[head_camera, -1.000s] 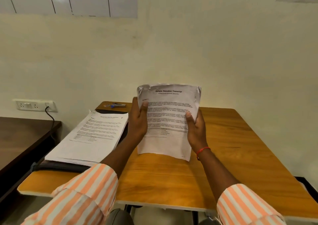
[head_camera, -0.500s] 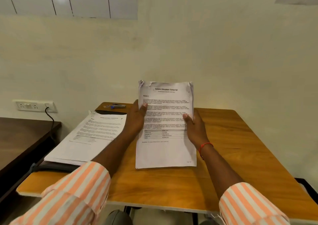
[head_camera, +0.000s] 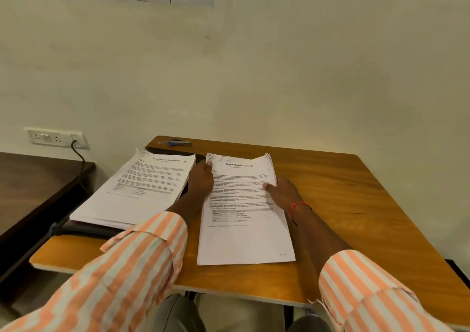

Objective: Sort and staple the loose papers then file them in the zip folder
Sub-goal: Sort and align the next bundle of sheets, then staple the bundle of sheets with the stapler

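Observation:
A thin set of printed pages headed "Sample Education Transcript" (head_camera: 244, 217) lies flat on the wooden table (head_camera: 343, 204). My left hand (head_camera: 201, 181) grips its upper left edge, thumb on top. My right hand (head_camera: 282, 192) holds its right edge, thumb on the page. A thicker stack of printed papers (head_camera: 137, 192) rests to the left on a dark zip folder (head_camera: 84, 230), which shows only at its near edge. A blue and grey stapler (head_camera: 179, 142) sits at the table's far left edge.
A dark wooden desk (head_camera: 30, 186) stands against the table on the left. A wall socket (head_camera: 54, 137) with a black cable plugged in is above it. The cream wall runs right behind the table.
Both hands lowered the transcript pages from upright in the air down flat onto the table. The view tilted down with them.

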`<state>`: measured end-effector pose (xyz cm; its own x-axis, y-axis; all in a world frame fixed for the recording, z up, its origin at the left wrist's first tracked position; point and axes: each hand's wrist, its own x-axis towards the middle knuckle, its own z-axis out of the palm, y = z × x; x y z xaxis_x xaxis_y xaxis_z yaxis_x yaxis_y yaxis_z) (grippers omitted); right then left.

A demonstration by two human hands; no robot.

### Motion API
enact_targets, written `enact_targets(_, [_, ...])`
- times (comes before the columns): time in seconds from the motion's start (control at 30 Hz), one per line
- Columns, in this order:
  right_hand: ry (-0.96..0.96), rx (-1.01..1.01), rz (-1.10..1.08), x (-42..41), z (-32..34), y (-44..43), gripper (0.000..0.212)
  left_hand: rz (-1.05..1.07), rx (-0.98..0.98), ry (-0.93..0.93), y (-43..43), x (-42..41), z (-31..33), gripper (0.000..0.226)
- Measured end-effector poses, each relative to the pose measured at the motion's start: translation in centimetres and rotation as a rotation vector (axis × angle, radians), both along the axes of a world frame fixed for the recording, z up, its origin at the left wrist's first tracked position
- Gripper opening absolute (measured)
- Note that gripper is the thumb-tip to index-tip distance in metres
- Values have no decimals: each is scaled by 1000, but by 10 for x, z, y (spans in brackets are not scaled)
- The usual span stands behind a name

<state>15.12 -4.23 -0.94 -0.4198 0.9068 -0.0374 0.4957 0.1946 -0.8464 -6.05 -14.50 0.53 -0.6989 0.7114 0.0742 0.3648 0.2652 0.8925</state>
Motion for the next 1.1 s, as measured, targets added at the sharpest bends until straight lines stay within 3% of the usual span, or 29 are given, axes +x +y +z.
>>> enact_targets(0.07, [-94,105,-114,-6,2,7,34,-8,5,3,2,-1,-7,33])
enact_targets(0.17, [-276,449,-230,-22,9,13,39,-25,-8,34,8,-9,-9,37])
enact_targets(0.23, [-364,678,-169,-39,11,18,38,-22,-24,80,11,-17,-7,37])
enact_targets(0.33, [-373,798,-25,-82,15,32,31,-20,-57,141,15,-33,-1,41])
enact_targets(0.5, [-329,773,208,-174,15,61,22,16,-178,299,20,-69,-9,46])
enact_targets(0.7, [-417,705,373,-274,5,96,22,110,-188,210,26,-87,-41,39])
enact_targets(1.1, [-558,565,573,-411,-15,142,50,221,-83,56,24,-87,-42,41])
